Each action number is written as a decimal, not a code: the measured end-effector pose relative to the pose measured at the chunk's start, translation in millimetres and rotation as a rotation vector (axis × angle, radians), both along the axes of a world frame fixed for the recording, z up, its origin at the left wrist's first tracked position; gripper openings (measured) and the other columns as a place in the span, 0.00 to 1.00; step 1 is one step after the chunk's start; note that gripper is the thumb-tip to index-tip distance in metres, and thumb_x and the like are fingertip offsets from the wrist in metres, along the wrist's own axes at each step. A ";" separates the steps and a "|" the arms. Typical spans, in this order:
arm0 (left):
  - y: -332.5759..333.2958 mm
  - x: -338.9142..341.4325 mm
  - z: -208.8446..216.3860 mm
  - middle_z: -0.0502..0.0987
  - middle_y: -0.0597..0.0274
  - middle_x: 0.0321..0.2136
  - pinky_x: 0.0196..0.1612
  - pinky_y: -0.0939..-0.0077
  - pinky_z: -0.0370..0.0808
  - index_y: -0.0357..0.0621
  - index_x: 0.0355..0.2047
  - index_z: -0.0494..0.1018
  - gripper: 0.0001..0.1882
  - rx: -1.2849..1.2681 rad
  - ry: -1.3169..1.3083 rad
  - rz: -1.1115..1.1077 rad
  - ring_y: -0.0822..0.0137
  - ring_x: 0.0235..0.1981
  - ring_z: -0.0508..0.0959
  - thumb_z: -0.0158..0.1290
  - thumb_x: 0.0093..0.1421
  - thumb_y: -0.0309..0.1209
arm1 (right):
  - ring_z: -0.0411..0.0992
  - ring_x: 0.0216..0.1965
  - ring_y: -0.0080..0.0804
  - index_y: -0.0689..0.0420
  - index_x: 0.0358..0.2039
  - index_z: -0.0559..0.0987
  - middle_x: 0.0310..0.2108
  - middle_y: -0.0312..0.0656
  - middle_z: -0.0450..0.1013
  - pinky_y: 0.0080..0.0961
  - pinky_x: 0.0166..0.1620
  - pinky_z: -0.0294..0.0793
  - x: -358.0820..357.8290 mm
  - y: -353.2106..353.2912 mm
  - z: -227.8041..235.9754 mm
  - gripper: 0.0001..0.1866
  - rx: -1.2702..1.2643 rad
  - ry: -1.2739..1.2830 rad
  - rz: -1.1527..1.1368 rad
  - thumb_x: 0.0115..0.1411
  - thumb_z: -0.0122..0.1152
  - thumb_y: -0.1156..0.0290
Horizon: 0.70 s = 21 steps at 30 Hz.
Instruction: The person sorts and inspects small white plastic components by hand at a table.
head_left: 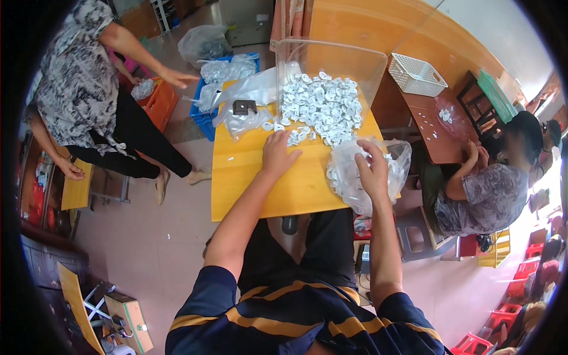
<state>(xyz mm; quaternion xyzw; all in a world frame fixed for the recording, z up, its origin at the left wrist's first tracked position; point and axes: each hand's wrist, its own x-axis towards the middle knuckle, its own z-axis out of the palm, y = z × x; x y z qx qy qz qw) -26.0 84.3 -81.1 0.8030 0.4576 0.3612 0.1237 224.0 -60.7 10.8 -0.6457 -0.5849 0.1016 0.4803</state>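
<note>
A heap of small white plastic parts (pixel 322 106) lies in a clear plastic bin (pixel 374 74) on the yellow tabletop (pixel 248 189), spilling out at its near side. My left hand (pixel 279 155) rests at the near left edge of the heap, thumb stretched out, fingertips beside a few loose parts. To the right, a clear plastic bag (pixel 349 192) with white parts inside lies at the table's near right corner. Over this bag is my right hand (pixel 373 168), its thumb and fingers apart. Nothing shows between the fingers of either hand.
A small dark box (pixel 244 107) sits on plastic bags left of the heap. Behind it stands a blue crate (pixel 205 121) of bagged items. One person stands at left, arm stretched toward the table; another sits at right by a brown table (pixel 435 142) with a white basket (pixel 417 74).
</note>
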 end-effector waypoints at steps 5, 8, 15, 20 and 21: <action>8.8 -9.0 -8.3 0.73 0.49 0.57 0.62 0.58 0.69 0.40 0.59 0.69 0.33 -0.062 -0.225 -0.032 0.50 0.60 0.71 0.65 0.52 0.31 | 0.75 0.52 0.38 0.58 0.53 0.78 0.50 0.47 0.77 0.33 0.53 0.75 -29.3 26.4 20.2 0.17 0.011 0.167 0.186 0.64 0.55 0.78; 28.6 -49.5 -22.5 0.71 0.54 0.61 0.65 0.68 0.67 0.36 0.64 0.64 0.32 -0.473 -0.678 -0.331 0.62 0.62 0.71 0.49 0.57 0.18 | 0.76 0.50 0.42 0.59 0.52 0.78 0.48 0.50 0.77 0.34 0.53 0.75 -53.2 47.3 22.4 0.16 -0.013 0.109 0.282 0.65 0.53 0.79; 27.0 -61.2 -5.2 0.71 0.53 0.61 0.65 0.65 0.67 0.37 0.65 0.63 0.28 -0.818 -1.055 -0.353 0.62 0.63 0.70 0.42 0.62 0.23 | 0.75 0.51 0.52 0.57 0.54 0.77 0.52 0.53 0.75 0.38 0.52 0.76 -55.8 98.2 8.6 0.20 -0.205 -0.208 0.392 0.61 0.54 0.80; 27.5 -60.7 -18.2 0.72 0.55 0.59 0.64 0.67 0.67 0.37 0.63 0.66 0.28 -0.662 -0.963 -0.397 0.63 0.61 0.71 0.50 0.61 0.24 | 0.75 0.51 0.51 0.54 0.57 0.75 0.56 0.49 0.73 0.40 0.53 0.76 -65.0 128.1 -3.0 0.24 -0.266 -0.448 0.436 0.58 0.57 0.79; 27.5 -57.8 -18.2 0.73 0.56 0.59 0.64 0.68 0.68 0.38 0.62 0.67 0.28 -0.614 -0.943 -0.396 0.64 0.60 0.72 0.54 0.59 0.25 | 0.75 0.53 0.50 0.54 0.58 0.75 0.57 0.48 0.73 0.39 0.54 0.76 -68.5 132.5 -5.0 0.26 -0.339 -0.482 0.433 0.57 0.61 0.77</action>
